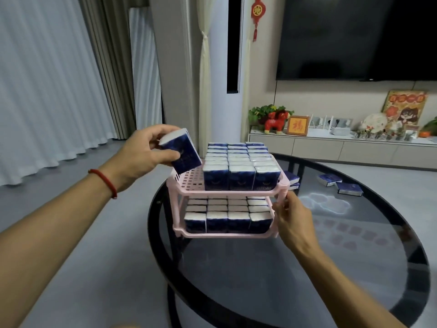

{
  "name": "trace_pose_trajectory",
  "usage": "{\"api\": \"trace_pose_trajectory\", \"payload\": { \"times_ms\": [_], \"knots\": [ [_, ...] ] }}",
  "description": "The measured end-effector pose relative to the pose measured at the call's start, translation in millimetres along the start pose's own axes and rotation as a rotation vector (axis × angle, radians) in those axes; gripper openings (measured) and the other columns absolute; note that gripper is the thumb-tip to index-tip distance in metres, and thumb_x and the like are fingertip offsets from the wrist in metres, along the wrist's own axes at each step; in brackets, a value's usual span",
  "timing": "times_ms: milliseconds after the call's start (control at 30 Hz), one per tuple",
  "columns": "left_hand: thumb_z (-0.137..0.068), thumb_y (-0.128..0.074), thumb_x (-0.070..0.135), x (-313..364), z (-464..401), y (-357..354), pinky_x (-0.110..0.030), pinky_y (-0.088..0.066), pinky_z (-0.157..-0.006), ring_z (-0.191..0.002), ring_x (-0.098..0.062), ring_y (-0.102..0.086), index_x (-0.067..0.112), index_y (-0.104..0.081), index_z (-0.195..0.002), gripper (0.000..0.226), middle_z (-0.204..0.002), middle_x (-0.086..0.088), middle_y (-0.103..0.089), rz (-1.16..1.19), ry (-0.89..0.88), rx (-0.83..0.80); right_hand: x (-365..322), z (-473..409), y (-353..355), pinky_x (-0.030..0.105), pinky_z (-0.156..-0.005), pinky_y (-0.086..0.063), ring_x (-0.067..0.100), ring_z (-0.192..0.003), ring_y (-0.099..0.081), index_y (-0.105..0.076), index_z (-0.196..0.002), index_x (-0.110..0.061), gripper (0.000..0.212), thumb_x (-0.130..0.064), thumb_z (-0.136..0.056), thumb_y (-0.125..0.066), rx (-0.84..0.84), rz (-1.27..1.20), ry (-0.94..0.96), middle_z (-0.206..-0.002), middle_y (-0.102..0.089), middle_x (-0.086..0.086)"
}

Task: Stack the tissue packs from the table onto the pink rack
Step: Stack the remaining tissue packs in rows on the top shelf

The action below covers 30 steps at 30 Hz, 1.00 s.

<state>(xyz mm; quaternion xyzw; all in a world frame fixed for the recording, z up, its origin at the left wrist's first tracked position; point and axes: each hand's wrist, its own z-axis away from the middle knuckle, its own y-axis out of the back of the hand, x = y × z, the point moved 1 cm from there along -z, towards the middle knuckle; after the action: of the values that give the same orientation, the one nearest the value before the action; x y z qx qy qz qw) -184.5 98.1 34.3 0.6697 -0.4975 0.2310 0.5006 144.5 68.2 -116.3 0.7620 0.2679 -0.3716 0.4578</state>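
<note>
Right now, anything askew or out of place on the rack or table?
Nothing damaged or spilled. Top shelf of the rack has an empty left column; the left hand holds a tilted pack over it. The right hand steadies the rack's right post. Loose packs still lie flat on the table behind the rack.

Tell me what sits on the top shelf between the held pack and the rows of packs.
In the head view, only bare pink grid of the top shelf lies between the held pack in the left hand and the rows of packs.
</note>
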Motion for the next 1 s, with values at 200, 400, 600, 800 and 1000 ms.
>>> {"api": "trace_pose_trajectory", "payload": {
  "times_ms": [200,400,600,800,1000],
  "knots": [
    [-0.085,-0.070,-0.011,-7,-45,-12,-0.025,-0.061,-0.076,-0.105,-0.017,-0.067,0.014,-0.062,-0.130,0.052,-0.114,-0.005,-0.069,-0.148,0.078,0.023,6,-2,7,0.037,-0.059,-0.036,0.031,-0.074,-0.058,-0.051,-0.090,-0.016,0.017,-0.026,-0.104,-0.047,0.063,0.050,0.004,-0.085,-0.065,0.006],
    [-0.083,-0.076,0.000,-33,-68,-47,-0.043,-0.060,-0.090,-0.109,-0.024,-0.064,0.026,-0.060,-0.131,0.057,-0.120,-0.002,-0.065,-0.381,0.132,-0.032,5,1,8,0.045,-0.067,-0.053,0.025,-0.078,-0.061,-0.053,-0.096,-0.015,0.008,-0.019,-0.102,-0.054,0.048,0.061,0.036,-0.086,-0.063,0.001],
    [-0.088,-0.069,-0.005,-49,-76,-65,-0.032,-0.054,-0.085,-0.106,-0.019,-0.062,0.027,-0.062,-0.132,0.055,-0.113,0.003,-0.063,-0.422,0.102,-0.065,11,2,9,0.045,-0.063,-0.052,0.025,-0.073,-0.061,-0.047,-0.095,-0.018,0.010,-0.021,-0.104,-0.052,0.006,0.104,0.077,-0.081,-0.060,-0.003],
    [-0.092,-0.066,0.002,-49,-87,-65,-0.039,-0.053,-0.098,-0.117,-0.024,-0.060,0.021,-0.057,-0.138,0.051,-0.130,-0.004,-0.061,-0.544,0.063,-0.168,18,-1,13,0.038,-0.053,-0.040,0.023,-0.065,-0.056,-0.039,-0.090,-0.018,0.020,-0.023,-0.103,-0.053,-0.054,0.126,0.129,-0.075,-0.061,0.002],
    [-0.082,-0.080,0.011,-50,-92,-61,-0.045,-0.052,-0.102,-0.117,-0.024,-0.058,0.027,-0.054,-0.135,0.061,-0.130,-0.003,-0.058,-0.640,0.064,-0.260,22,-3,15,0.033,-0.053,-0.044,0.022,-0.071,-0.061,-0.042,-0.096,-0.021,0.015,-0.028,-0.104,-0.052,-0.098,0.121,0.149,-0.086,-0.068,0.005]
  ]
}}
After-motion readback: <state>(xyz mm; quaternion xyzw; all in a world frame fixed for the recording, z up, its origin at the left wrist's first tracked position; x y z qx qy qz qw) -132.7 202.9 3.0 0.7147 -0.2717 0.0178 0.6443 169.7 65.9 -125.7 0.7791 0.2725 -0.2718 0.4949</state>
